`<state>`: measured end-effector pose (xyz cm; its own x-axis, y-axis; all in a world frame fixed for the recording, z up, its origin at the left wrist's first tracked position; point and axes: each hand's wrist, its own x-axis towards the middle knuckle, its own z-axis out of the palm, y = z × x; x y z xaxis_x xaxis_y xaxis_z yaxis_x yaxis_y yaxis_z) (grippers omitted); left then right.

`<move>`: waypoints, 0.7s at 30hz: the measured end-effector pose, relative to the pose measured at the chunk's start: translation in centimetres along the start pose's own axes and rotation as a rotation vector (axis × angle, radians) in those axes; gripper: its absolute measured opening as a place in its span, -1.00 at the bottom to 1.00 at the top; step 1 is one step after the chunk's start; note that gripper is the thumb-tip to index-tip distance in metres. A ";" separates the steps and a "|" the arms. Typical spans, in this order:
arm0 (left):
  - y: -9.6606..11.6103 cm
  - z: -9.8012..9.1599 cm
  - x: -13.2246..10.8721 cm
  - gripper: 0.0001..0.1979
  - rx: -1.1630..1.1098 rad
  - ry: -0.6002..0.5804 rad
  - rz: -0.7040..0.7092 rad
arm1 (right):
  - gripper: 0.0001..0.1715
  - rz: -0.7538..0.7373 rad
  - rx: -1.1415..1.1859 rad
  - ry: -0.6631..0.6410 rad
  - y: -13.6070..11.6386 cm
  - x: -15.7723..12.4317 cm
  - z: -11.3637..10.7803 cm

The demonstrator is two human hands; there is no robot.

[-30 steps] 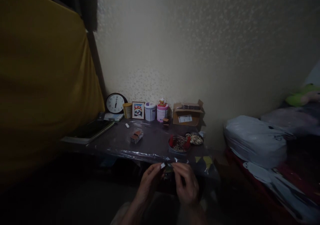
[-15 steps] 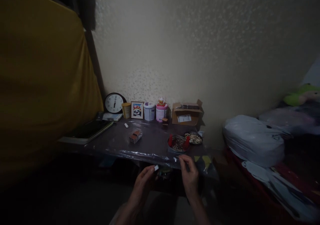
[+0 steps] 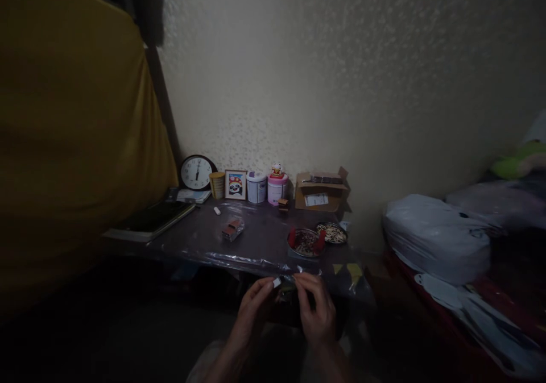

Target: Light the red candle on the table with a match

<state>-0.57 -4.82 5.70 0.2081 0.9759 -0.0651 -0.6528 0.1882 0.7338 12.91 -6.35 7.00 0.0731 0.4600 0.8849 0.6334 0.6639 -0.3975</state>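
Note:
Both hands meet low in the picture, just in front of the near edge of a dark low table (image 3: 264, 241). My left hand (image 3: 256, 306) is curled, its fingertips pinching a small pale-ended piece (image 3: 277, 282). My right hand (image 3: 315, 309) is closed too, fingers pressed onto a small dark thing (image 3: 286, 292) between the hands; I cannot make out what it is. Beyond the hands, a round tin (image 3: 305, 242) with red parts holds several small sticks, and a second round dish (image 3: 333, 233) sits beside it.
A wall clock (image 3: 197, 172), small tins, a framed panda picture (image 3: 235, 184), a pink jar with a figurine (image 3: 277, 185) and an open cardboard box (image 3: 321, 192) line the wall. A wrapped small box (image 3: 231, 229) lies mid-table. Books (image 3: 149, 221) lie left; bagged bedding (image 3: 435, 235) lies right.
Half a second ago my right hand was apart, up near the table's edge. It has come back down to the left hand, and both fingertips meet again.

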 end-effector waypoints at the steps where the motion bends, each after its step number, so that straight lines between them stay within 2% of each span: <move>1: 0.1 0.1 0.0 -0.82 -0.010 -0.004 0.005 | -0.78 -0.038 0.001 -0.016 0.0 0.0 -0.1; 3: 0.3 0.3 -0.1 -0.84 -0.028 -0.011 0.020 | -0.78 -0.081 -0.015 -0.088 0.5 -0.2 0.1; 5: 0.5 0.3 -0.2 -0.83 -0.028 -0.010 0.020 | -0.83 -0.020 -0.056 -0.112 1.8 -0.5 0.4; 9: 0.6 -0.1 -0.3 -0.82 0.020 0.025 0.009 | -0.85 0.264 -0.044 0.047 4.2 -0.8 0.8; 14: 0.5 0.0 -0.5 -0.82 0.000 0.028 -0.010 | -0.84 0.448 0.153 0.087 3.2 -0.5 0.8; 17: 0.5 0.5 -0.5 -0.82 0.001 0.029 -0.021 | -0.86 0.447 0.211 0.090 2.0 -0.7 1.2; 21: 0.2 0.5 -0.5 -0.84 0.004 0.015 0.005 | -0.91 0.286 0.156 0.028 1.2 -1.0 1.5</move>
<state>-0.39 -5.29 6.23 0.1942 0.9783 -0.0718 -0.6510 0.1833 0.7366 12.46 -5.16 5.33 0.2541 0.6259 0.7373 0.4582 0.5934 -0.6617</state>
